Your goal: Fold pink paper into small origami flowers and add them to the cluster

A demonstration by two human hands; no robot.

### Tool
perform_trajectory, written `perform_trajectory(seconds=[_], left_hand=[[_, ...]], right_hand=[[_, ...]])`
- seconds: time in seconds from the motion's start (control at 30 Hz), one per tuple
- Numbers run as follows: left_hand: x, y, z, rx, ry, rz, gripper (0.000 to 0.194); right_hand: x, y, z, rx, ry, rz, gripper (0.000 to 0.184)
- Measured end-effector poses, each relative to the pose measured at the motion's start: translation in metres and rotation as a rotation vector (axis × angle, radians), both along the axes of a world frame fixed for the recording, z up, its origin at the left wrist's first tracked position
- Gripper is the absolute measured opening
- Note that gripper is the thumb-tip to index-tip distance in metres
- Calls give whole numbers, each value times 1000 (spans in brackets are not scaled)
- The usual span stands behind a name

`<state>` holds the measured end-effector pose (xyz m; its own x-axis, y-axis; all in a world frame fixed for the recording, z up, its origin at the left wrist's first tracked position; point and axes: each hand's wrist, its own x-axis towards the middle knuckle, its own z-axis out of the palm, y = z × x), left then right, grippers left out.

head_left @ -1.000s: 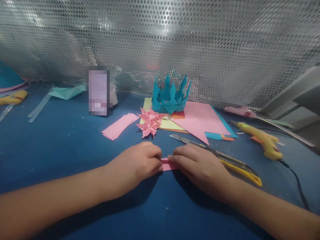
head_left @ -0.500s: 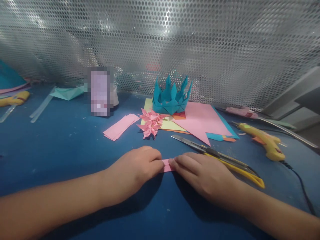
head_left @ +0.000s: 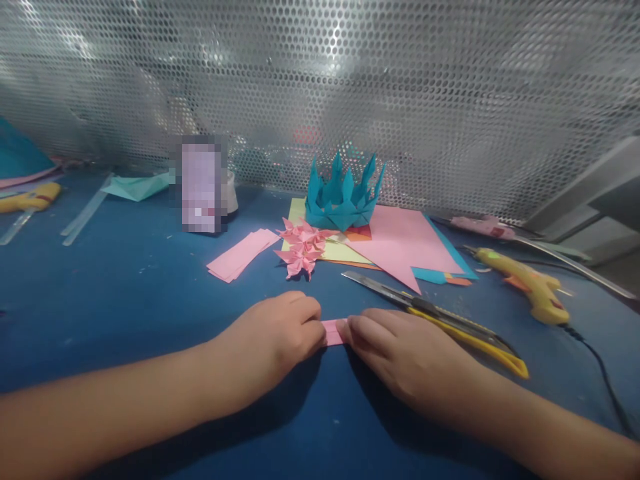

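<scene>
A small strip of pink paper (head_left: 334, 333) lies level between my hands, with what looks like a crease along its length. My left hand (head_left: 280, 333) is closed on its left end, the fingers curled down over it. On the right end, my right hand (head_left: 400, 350) pinches the paper with thumb and fingertips. Both ends of the strip are hidden under my fingers. Just beyond my right hand lies a yellow-handled utility knife (head_left: 435, 317) with its blade out. Folded pink paper flowers (head_left: 303, 250) sit past my hands, beside a stack of pink paper strips (head_left: 243, 255).
A blue folded-paper crown (head_left: 343, 203) stands at the back on coloured paper sheets (head_left: 417, 240). At right lies a yellow glue gun (head_left: 530, 283) with a cord; another glue gun (head_left: 37, 198) is at far left, near clear glue sticks (head_left: 86, 210). A blurred-out phone (head_left: 200, 187) stands upright.
Both hands keep hold of the pink strip in nearly the same place. My right hand's fingers have shifted very slightly; the things on the table stay put.
</scene>
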<state>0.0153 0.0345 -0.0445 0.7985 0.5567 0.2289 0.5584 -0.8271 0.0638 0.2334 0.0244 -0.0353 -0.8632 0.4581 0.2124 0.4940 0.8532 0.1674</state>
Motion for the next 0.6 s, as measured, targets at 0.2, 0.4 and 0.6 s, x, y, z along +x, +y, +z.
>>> perform_trajectory(seconds=[0.2,0.4,0.6], left_hand=[[1,2,-1,1,-10,1,27],[4,6,8,-58,-61,13,26],[1,9,14,-115,-40,-9,24]], right_hand=[[1,-2,-1,-13,-20,-1,29],[2,-1,0,10,-82,19,24],[2,0,4,54,-77,59,34]])
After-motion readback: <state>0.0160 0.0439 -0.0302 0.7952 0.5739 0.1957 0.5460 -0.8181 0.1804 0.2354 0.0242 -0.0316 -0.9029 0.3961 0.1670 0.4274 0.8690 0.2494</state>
